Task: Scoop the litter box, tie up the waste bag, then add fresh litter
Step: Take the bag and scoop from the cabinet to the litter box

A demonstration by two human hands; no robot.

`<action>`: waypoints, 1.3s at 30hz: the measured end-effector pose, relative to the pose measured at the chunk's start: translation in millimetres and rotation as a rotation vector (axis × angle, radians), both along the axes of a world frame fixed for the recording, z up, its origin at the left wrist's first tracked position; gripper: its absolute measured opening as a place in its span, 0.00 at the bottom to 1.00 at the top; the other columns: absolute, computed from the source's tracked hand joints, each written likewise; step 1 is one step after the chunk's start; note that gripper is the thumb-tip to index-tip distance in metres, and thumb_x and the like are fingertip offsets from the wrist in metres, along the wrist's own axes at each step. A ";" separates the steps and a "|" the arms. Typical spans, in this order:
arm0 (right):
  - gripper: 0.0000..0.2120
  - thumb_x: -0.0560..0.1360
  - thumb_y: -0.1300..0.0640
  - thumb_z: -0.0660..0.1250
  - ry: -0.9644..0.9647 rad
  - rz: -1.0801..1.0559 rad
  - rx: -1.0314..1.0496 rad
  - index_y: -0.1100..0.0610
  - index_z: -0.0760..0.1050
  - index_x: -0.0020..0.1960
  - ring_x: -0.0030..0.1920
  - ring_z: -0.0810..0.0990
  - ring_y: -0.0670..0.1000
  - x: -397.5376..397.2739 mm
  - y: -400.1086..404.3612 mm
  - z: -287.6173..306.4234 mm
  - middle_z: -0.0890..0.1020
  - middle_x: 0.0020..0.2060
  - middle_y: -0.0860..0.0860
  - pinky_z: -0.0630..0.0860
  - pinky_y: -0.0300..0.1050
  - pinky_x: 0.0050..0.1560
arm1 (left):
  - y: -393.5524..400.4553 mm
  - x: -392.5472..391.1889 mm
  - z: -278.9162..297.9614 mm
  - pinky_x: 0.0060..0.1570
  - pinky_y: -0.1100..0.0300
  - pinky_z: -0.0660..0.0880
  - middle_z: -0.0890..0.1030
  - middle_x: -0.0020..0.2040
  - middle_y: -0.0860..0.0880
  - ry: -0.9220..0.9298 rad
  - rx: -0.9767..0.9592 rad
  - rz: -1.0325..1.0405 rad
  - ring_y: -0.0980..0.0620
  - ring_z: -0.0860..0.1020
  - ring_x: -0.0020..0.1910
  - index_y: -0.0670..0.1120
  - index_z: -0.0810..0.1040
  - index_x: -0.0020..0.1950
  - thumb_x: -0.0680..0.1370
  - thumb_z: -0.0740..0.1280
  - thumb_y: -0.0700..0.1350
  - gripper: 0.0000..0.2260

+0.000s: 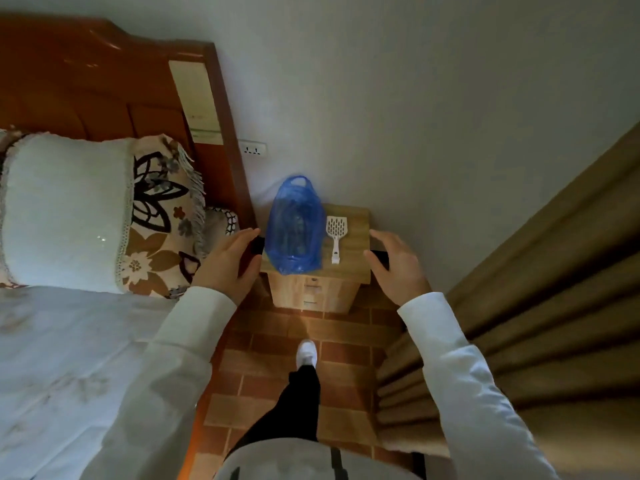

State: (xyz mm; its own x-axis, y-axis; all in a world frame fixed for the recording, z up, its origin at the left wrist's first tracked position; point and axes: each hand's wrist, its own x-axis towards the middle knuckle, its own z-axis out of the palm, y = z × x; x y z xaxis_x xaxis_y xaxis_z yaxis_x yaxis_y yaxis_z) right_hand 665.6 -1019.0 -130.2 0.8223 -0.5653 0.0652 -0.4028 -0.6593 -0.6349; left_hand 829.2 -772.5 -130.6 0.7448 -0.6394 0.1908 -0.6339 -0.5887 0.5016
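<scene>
1. Two hands reach toward a small wooden bedside table set against the wall between a bed and a heavy curtain; the left hand and right hand hover at its two sides, fingers relaxed and slightly spread, holding nothing.
2. On the table top lie a blue plastic waste bag and, just beside it on the right, a white slotted litter scoop; no litter box or fresh litter is in view, so the scooping appears not yet begun.
3. Likely snag: the thin bag overhangs the front edge and could slide off if the table is jostled.
4. The scoop sits close to the bag; a careless grab at one may knock the other to the brick-patterned floor.
5. Dim light and a narrow gap between bed and curtain leave little room for a misstep.
</scene>
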 end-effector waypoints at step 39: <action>0.13 0.78 0.54 0.65 0.606 -0.137 0.356 0.61 0.74 0.58 0.56 0.79 0.58 344.6 -232.9 -351.2 0.80 0.57 0.58 0.75 0.45 0.54 | -249.1 220.2 -329.7 0.72 0.50 0.49 0.46 0.77 0.42 1.292 0.166 1.088 0.42 0.48 0.75 0.41 0.42 0.75 0.78 0.56 0.60 0.37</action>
